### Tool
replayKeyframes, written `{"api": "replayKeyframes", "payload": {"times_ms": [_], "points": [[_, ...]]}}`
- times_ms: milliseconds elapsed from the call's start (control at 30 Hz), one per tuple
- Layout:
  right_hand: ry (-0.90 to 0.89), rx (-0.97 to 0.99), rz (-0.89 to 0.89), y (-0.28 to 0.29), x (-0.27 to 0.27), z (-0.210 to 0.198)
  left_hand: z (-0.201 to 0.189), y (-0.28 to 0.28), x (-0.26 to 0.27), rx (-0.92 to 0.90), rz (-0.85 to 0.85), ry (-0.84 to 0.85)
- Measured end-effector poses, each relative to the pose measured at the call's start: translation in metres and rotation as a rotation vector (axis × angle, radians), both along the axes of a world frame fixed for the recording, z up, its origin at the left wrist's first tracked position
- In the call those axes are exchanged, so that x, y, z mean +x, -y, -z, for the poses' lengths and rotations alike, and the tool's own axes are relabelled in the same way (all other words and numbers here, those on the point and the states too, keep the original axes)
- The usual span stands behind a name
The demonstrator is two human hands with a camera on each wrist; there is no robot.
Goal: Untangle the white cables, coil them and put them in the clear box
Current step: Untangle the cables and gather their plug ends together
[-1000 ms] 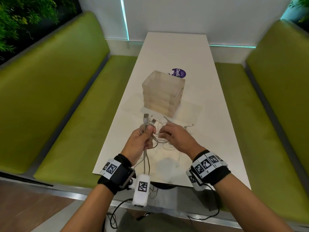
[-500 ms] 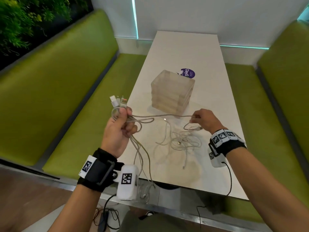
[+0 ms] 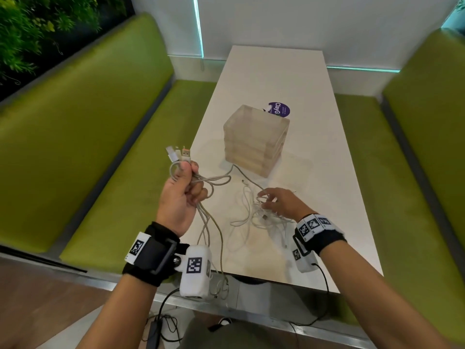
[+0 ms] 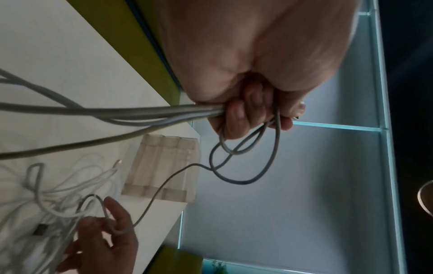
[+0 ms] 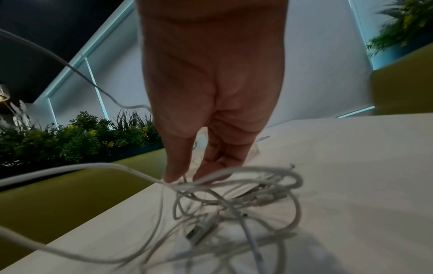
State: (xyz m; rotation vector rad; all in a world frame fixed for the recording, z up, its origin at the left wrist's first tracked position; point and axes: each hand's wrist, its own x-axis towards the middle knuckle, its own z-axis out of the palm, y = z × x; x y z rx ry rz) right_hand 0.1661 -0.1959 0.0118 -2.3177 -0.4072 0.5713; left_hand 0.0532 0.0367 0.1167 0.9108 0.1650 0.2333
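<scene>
My left hand (image 3: 187, 182) is raised over the table's left edge and grips a bundle of white cables (image 3: 208, 215); their USB plugs (image 3: 177, 153) stick up above the fist. In the left wrist view its fingers (image 4: 236, 113) curl round the strands. From the fist one strand (image 3: 239, 172) sags across towards my right hand (image 3: 264, 201). That hand is low over the loose tangle (image 3: 261, 217) on the table, its thumb and fingertips (image 5: 175, 174) pinching a strand. The clear box (image 3: 256, 139) stands just beyond, its top hazy.
The white table (image 3: 314, 159) runs away from me between two green benches (image 3: 88, 147), with a wall at its far end. A purple sticker (image 3: 280, 110) lies behind the box. Some cable ends hang over the near table edge (image 3: 221, 285).
My right hand has come back from the right and dropped onto the tangle. The strand once stretched between the hands now sags. My left hand stays raised with its bundle.
</scene>
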Motion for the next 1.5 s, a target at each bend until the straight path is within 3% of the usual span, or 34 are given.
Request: {"api": "replayKeyframes", "payload": {"times_ms": [200,400,533,667,800,967,1033,1133,1233,1367,1433,1500], "points": [[0.160,0.150,0.083,-0.015,0.002,-0.014,0.025,0.006,0.006,0.259,0.031,-0.098],[0.357,-0.022,-0.157,-0.025,0.000,-0.044,0.034,0.032,0.027,0.695,0.151,-0.262],[0.461,0.102,-0.273,-0.034,-0.014,-0.059,0.033,0.053,0.043,0.891,0.267,-0.341],[0.458,0.046,-0.269,-0.029,-0.015,-0.062,0.029,0.061,0.047,0.740,0.235,-0.378],[0.386,-0.056,-0.128,-0.016,-0.009,-0.056,0.022,0.057,0.042,0.818,0.123,-0.271],[0.321,-0.058,0.032,0.001,-0.003,-0.049,0.020,0.034,0.027,0.718,0.074,-0.214],[0.309,0.063,0.072,0.001,-0.007,-0.053,0.027,0.027,0.022,0.687,0.074,-0.240],[0.234,0.401,0.201,0.003,-0.016,-0.069,0.031,0.019,0.013,0.610,0.117,-0.267],[0.212,0.482,0.060,0.001,-0.029,-0.098,0.025,0.014,0.003,0.566,0.326,-0.265],[-0.013,0.202,-0.355,-0.003,-0.042,-0.123,0.013,0.019,-0.011,0.765,0.680,-0.255],[-0.129,0.164,-0.449,-0.005,-0.049,-0.121,0.012,0.022,-0.014,0.803,0.736,-0.244],[-0.216,0.233,-0.420,-0.005,-0.058,-0.114,0.011,0.027,-0.015,0.791,0.724,-0.240]]}}
